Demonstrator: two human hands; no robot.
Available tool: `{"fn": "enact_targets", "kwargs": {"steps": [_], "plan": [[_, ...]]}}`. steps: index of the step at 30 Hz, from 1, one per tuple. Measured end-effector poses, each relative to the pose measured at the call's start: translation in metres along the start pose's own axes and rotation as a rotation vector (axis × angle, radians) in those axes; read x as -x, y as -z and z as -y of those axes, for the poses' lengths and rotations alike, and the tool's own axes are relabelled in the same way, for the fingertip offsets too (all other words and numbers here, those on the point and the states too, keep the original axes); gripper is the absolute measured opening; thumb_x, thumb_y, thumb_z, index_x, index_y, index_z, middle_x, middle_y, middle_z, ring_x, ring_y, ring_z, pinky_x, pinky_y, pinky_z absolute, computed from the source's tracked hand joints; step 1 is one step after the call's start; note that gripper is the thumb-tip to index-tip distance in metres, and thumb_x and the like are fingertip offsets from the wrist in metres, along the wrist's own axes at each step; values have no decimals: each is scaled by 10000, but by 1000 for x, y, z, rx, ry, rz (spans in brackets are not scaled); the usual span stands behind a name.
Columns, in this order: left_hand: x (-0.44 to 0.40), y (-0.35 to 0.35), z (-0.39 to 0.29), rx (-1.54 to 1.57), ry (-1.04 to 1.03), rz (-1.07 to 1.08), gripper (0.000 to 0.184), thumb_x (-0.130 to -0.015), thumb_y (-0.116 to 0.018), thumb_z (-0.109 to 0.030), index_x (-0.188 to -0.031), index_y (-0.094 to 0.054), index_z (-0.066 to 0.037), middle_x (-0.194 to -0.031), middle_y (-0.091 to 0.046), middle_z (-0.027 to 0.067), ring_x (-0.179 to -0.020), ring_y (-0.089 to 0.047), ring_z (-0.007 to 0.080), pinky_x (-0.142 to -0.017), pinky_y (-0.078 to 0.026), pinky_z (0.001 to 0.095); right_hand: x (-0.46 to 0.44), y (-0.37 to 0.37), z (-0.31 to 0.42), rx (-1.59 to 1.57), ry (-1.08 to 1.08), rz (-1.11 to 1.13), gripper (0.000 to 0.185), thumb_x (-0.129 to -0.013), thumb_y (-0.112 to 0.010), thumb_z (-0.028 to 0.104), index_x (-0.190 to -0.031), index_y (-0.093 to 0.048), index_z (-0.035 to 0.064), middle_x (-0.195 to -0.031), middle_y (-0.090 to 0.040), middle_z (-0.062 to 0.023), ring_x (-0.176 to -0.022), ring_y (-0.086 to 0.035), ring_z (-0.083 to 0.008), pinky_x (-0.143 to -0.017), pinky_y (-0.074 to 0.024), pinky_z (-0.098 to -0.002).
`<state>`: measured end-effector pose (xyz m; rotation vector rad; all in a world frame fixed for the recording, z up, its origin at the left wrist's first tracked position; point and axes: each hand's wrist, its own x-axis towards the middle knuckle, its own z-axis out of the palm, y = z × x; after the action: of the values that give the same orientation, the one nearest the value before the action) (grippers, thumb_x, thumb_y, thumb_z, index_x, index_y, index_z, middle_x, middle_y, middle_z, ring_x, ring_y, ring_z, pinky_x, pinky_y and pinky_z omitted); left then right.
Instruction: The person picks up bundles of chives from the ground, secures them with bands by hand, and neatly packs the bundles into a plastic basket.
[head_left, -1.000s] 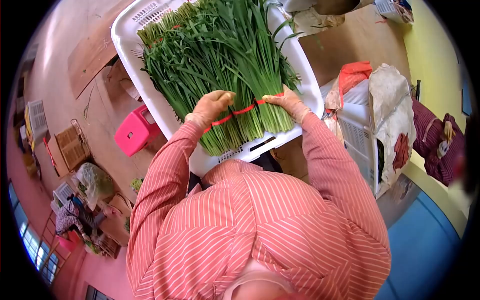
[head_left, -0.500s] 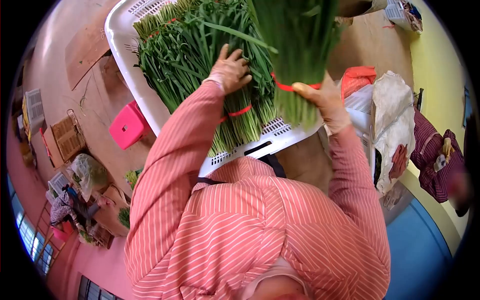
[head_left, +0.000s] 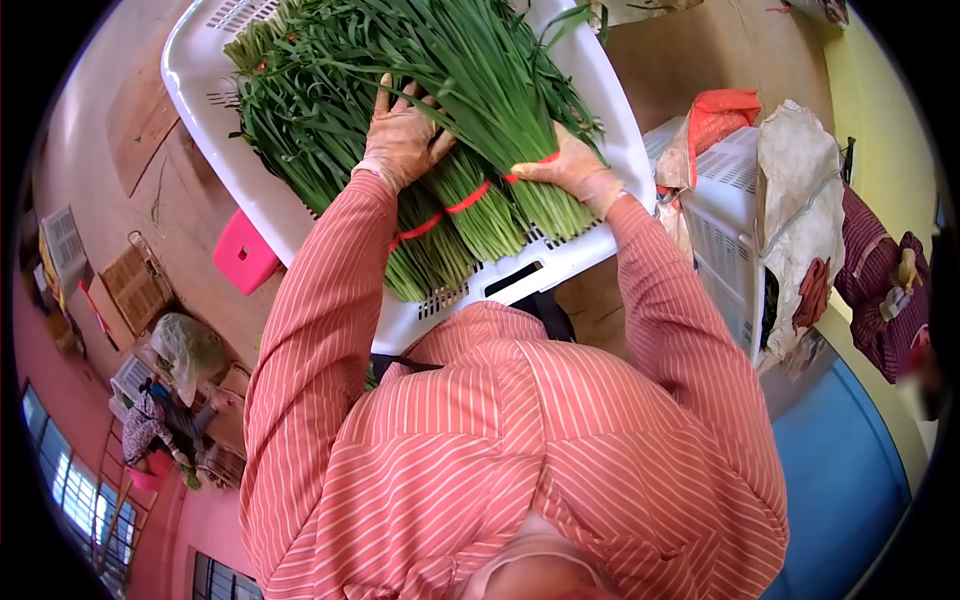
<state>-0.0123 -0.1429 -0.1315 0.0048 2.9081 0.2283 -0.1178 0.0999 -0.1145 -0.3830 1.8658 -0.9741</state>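
Note:
A white plastic basket [head_left: 630,125] with slotted walls holds bunches of garlic chives lying side by side, their cut stems toward me. My right hand [head_left: 578,174] is closed around the stem part of a bunch of garlic chives [head_left: 545,198] at the basket's right side, thumb over its red band. The leaves of that bunch lie across the others. Gloved and with fingers spread, my left hand [head_left: 400,140] rests on the leaves to the left. Below it lie two banded bunches, one with a red tie [head_left: 468,197] near its stems.
On the left floor stands a pink stool [head_left: 243,252]. White crates [head_left: 722,230] with a pale sack over them are at the right. One person [head_left: 885,285] is at the far right; another [head_left: 150,425] works at the lower left.
My right hand has lowered the raised bunch of garlic chives into the basket's right side. My left hand has shifted left over the leaves, and the view has moved slightly.

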Motion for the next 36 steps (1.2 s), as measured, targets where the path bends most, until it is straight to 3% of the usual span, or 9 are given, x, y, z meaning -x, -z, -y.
{"fn": "enact_targets", "kwargs": {"steps": [7, 9, 13, 17, 21, 25, 29, 33, 36], "plan": [[0, -1, 3, 23, -19, 81, 532, -915, -476, -448, -1362, -493, -160, -1264, -595, 96, -1363, -346, 330, -1157, -30, 536, -23, -26, -34, -8, 38, -39, 1012, -642, -845, 393, -1418, -320, 10, -1296, -540, -188, -1201, -518, -283, -1049, -373, -319], [6, -3, 4, 57, -68, -59, 480, -914, -493, -414, -1304, -536, -137, -1248, -594, 86, -1340, -373, 334, -1157, -62, 532, -26, -22, -35, 120, -4, -14, 1017, -641, -843, 392, -1420, -314, 7, -1296, -538, -191, -1203, -515, -294, -1058, -365, -317], [38, 35, -14, 190, -96, -288, 280, -858, -601, -208, -1122, -641, -121, -1213, -606, 64, -1229, -491, 295, -1072, -305, 473, -32, -29, -49, 90, -5, -40, 1049, -635, -836, 420, -1420, -294, -14, -1311, -524, -203, -1222, -500, -312, -1062, -364, -323], [43, 82, -43, 370, -185, -293, 240, -829, -612, -162, -1056, -686, -141, -1142, -642, 62, -1125, -571, 275, -1008, -394, 421, -26, -23, -34, 81, -47, 17, 1110, -605, -841, 460, -1422, -275, -33, -1335, -493, -226, -1261, -467, -320, -1077, -348, -319], [-41, 80, -58, 188, -522, -303, 357, -893, -559, -245, -1245, -576, -189, -1338, -515, 39, -1281, -443, 255, -1088, -318, 433, -22, -27, -28, 326, -89, -91, 1109, -599, -834, 482, -1415, -287, -31, -1323, -508, -222, -1239, -485, -329, -1066, -364, -325], [-100, 41, -34, -144, -463, -21, 462, -949, -448, -423, -1371, -466, -234, -1483, -359, -8, -1416, -245, 233, -1177, -88, 468, -19, -27, -34, 184, -120, -28, 1119, -601, -818, 526, -1408, -293, -44, -1302, -523, -231, -1233, -491, -334, -1056, -374, -331], [-90, 12, 1, -34, -436, -120, 481, -948, -442, -463, -1380, -462, -253, -1435, -444, -2, -1400, -283, 230, -1168, -120, 465, -10, -29, -25, 179, -222, -2, 1131, -596, -823, 539, -1399, -298, -60, -1300, -525, -231, -1222, -502, -325, -1052, -376, -334], [-84, 6, 11, 15, -488, -99, 459, -954, -427, -455, -1371, -473, -272, -1415, -469, -15, -1380, -323, 228, -1162, -148, 461, -1, -42, -27, -1, -119, 95, 1153, -604, -814, 562, -1398, -280, -83, -1298, -526, -227, -1241, -482, -308, -1071, -345, -321], [-85, -3, 4, 19, -462, -89, 455, -958, -419, -444, -1377, -467, -274, -1417, -466, -23, -1378, -325, 230, -1162, -151, 453, -5, -46, -32, 67, -255, 66, 1138, -617, -823, 530, -1409, -267, -70, -1329, -503, -215, -1255, -463, -312, -1083, -330, -323]]}}
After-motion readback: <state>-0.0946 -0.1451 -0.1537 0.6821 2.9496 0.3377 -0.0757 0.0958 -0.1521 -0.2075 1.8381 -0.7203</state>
